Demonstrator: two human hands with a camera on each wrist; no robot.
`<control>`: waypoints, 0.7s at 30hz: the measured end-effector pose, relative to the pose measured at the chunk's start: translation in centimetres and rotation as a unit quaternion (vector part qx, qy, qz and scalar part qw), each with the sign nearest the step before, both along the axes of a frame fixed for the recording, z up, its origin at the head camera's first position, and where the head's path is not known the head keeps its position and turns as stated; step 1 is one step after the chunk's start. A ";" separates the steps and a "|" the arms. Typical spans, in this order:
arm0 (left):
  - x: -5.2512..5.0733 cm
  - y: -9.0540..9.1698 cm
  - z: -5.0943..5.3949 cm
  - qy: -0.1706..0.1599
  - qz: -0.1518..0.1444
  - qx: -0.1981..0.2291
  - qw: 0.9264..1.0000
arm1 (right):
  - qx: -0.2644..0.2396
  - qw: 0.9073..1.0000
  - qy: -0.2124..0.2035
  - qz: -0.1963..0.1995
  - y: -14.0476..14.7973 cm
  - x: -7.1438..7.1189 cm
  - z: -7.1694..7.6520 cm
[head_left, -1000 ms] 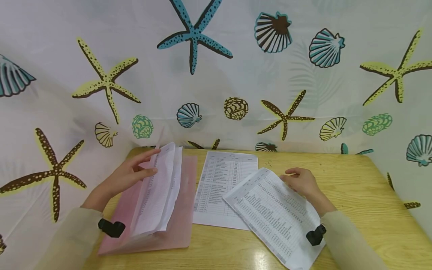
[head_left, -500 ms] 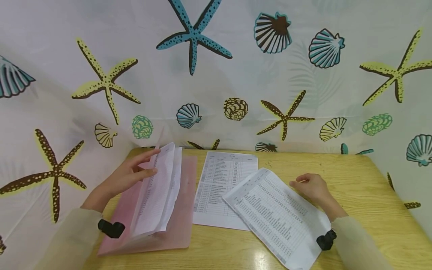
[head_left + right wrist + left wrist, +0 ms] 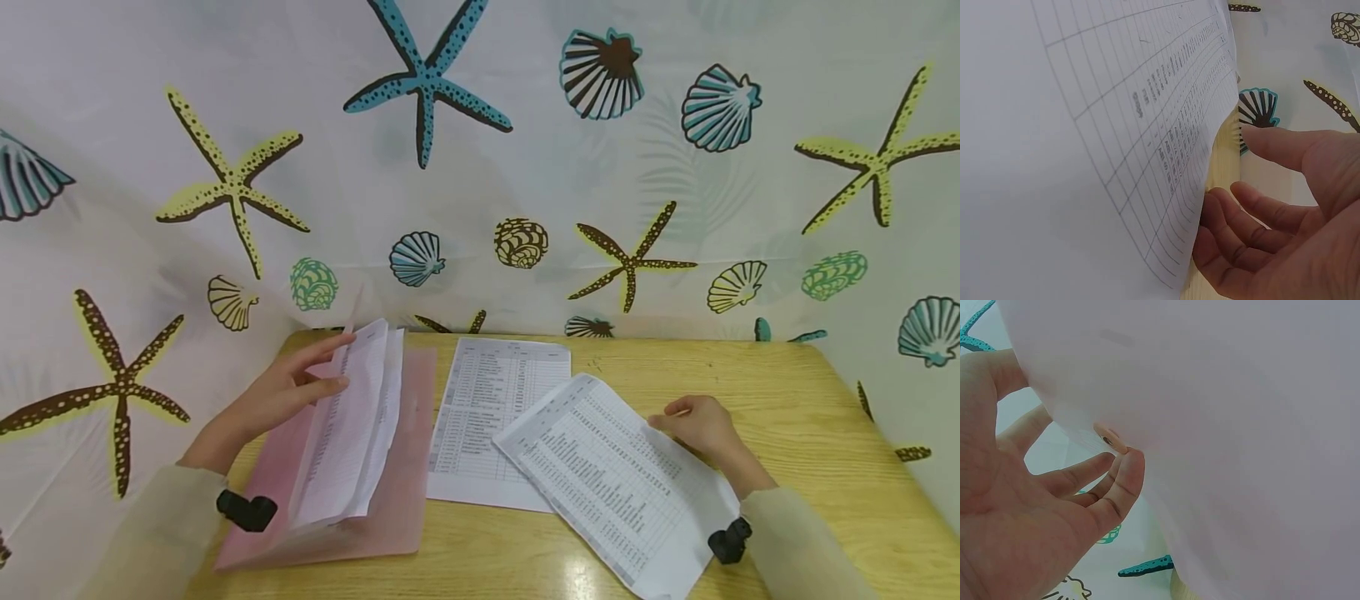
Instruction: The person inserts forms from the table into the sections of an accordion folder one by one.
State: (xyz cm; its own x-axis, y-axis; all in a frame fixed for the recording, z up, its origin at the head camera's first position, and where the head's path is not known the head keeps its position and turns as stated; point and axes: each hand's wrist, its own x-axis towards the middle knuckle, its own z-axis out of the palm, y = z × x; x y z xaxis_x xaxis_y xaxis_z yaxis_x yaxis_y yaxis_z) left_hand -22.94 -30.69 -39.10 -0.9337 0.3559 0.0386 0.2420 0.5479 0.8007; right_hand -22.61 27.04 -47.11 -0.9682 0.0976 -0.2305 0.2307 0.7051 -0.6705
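My left hand [image 3: 273, 404] holds up the raised cover of a pink translucent folder [image 3: 420, 517], with white printed sheets [image 3: 352, 442] standing against it. In the left wrist view, my left hand [image 3: 1054, 481] has the edge of the pale cover [image 3: 1229, 425] between its fingers; a small tan piece, perhaps a snap button [image 3: 1110, 439], shows there. Beside the right edge of a tilted printed sheet [image 3: 600, 475] is my right hand [image 3: 701, 429]. The right wrist view shows its loosely bent fingers [image 3: 1207, 244] at the edge of that sheet [image 3: 1116, 125], thumb apart from it.
Another printed sheet [image 3: 480, 483] lies between the folder and the tilted sheet, which overlaps its lower right part. Everything is on a wooden table [image 3: 787, 408]. A white cloth [image 3: 480, 167] with starfish and shells surrounds the table at the back and sides.
My right hand has moved right and slightly nearer along the tilted sheet's edge; the sheet's corner near my wrist shows more. My left hand and the folder keep their places.
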 end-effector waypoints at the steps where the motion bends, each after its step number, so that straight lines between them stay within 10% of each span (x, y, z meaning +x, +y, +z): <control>1: 0.0 0.0 0.0 0.001 0.000 -0.001 1.000 | -0.003 1.000 0.000 -0.001 -0.1 0.0 0.0; 21: 0.2 0.0 0.1 -0.004 0.010 -0.011 1.000 | 0.018 1.000 0.020 0.004 -1.7 0.1 -0.7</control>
